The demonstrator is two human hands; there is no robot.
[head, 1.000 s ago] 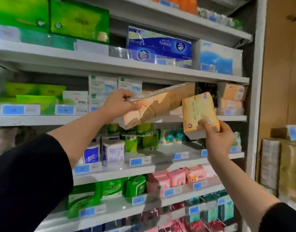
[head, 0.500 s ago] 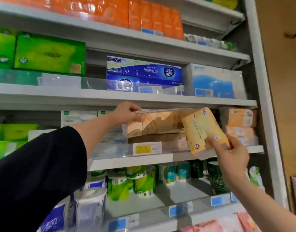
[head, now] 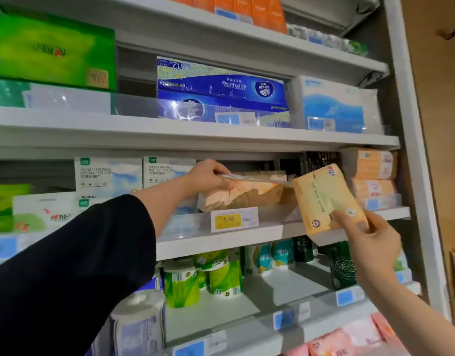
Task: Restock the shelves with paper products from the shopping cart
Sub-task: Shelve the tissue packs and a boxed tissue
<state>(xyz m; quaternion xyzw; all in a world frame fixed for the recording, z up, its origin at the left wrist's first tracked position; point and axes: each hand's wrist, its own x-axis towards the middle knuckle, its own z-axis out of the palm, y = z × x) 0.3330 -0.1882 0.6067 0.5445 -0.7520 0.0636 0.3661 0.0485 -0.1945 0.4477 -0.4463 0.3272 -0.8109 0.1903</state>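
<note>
My left hand (head: pixel 208 176) grips the near end of a long tan tissue pack (head: pixel 249 192) that lies on the middle shelf (head: pixel 259 232), behind the clear front guard and a yellow price tag (head: pixel 234 219). My right hand (head: pixel 367 235) holds a yellow tissue pack (head: pixel 324 199) tilted in the air just in front of the same shelf, to the right of the tan pack. The shopping cart is out of view.
White facial tissue boxes (head: pixel 108 176) stand left of the tan pack and orange packs (head: pixel 372 176) are stacked to its right. Blue packs (head: pixel 221 91) fill the shelf above. Green toilet rolls (head: pixel 203 276) stand on the shelf below. The white rack post (head: pixel 414 176) bounds the right side.
My left hand has pushed the tan pack from the air down and back onto the middle shelf. The yellow pack has stayed close by it, and my view has tilted upward.
</note>
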